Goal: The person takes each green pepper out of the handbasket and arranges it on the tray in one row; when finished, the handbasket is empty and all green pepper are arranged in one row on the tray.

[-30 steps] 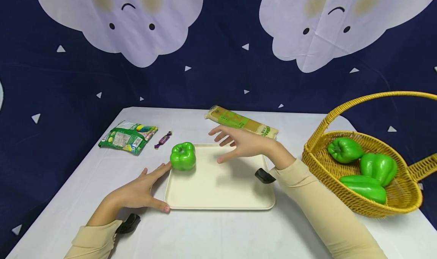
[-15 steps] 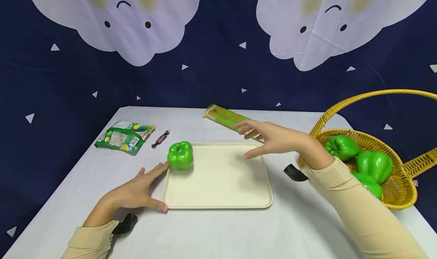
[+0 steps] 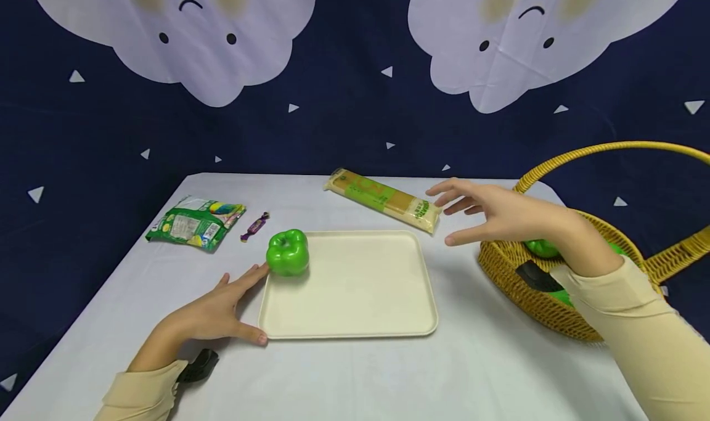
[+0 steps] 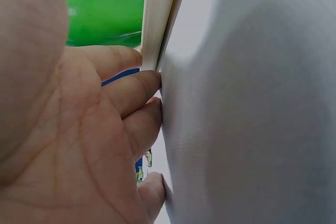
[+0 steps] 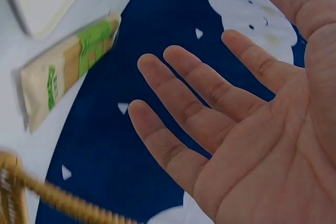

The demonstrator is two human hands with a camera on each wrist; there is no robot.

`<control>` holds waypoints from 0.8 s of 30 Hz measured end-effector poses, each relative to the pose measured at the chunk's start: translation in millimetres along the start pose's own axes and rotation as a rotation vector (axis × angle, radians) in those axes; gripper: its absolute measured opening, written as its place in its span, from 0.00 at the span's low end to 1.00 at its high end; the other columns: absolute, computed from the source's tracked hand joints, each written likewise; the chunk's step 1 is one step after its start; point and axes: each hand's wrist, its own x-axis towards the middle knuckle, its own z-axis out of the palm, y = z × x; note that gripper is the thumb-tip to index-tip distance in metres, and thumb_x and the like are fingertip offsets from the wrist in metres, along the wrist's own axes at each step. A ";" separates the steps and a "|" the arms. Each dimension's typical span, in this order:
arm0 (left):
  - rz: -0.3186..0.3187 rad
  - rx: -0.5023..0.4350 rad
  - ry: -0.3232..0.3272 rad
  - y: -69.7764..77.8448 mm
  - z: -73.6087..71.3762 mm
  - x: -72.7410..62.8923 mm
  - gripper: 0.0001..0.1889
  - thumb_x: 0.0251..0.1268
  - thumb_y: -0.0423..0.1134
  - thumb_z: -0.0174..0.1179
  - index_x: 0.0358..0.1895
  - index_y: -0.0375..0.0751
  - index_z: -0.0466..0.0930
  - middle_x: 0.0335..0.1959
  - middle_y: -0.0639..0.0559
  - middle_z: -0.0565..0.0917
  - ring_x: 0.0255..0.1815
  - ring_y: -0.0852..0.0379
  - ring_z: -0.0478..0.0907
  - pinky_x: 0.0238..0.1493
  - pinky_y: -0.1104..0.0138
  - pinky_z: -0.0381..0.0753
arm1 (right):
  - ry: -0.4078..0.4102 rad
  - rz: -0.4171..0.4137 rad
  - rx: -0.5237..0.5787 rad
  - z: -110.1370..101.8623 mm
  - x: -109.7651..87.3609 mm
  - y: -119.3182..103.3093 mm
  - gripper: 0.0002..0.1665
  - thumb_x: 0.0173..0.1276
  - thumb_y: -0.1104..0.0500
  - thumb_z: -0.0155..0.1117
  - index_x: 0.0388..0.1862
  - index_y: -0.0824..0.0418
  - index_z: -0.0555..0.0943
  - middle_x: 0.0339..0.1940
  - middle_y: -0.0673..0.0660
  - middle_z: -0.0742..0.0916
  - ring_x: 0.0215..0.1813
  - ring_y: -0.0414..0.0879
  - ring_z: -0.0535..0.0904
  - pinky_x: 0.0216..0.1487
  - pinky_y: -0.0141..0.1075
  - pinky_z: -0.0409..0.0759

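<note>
A green bell pepper (image 3: 288, 253) sits in the back left corner of a cream tray (image 3: 349, 285). At that tray's left edge rests my left hand (image 3: 219, 310), fingers spread; its thumb touches the front left corner and its fingertips are on the table and rim, close to the pepper. My right hand (image 3: 499, 214) is in the air right of the tray, fingers extended and holding nothing. Behind and below the right forearm stands a yellow wicker basket (image 3: 501, 273) with green peppers (image 3: 540, 248), largely hidden by the arm. The right wrist view shows the palm empty.
A pack of noodles (image 3: 385, 199) lies behind the tray. To the back left are a green snack bag (image 3: 195, 222) and a purple wrapped candy (image 3: 255, 226). The basket's tall handle (image 3: 616, 145) arches up at the right. A dark blue cloth (image 3: 355, 137) hangs behind the table.
My right hand has moved right, from over the tray to beside the basket, still holding nothing. The left hand stays at the tray's edge. The whole view has shifted slightly.
</note>
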 end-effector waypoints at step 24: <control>-0.044 -0.024 -0.033 3.8 0.9 -6.1 0.68 0.49 0.62 0.82 0.87 0.35 0.51 0.87 0.27 0.51 0.87 0.23 0.44 0.79 0.23 0.37 | 0.091 0.073 -0.070 -45.2 -83.6 40.4 0.30 0.71 0.62 0.77 0.70 0.53 0.80 0.63 0.52 0.88 0.60 0.29 0.85 0.56 0.22 0.83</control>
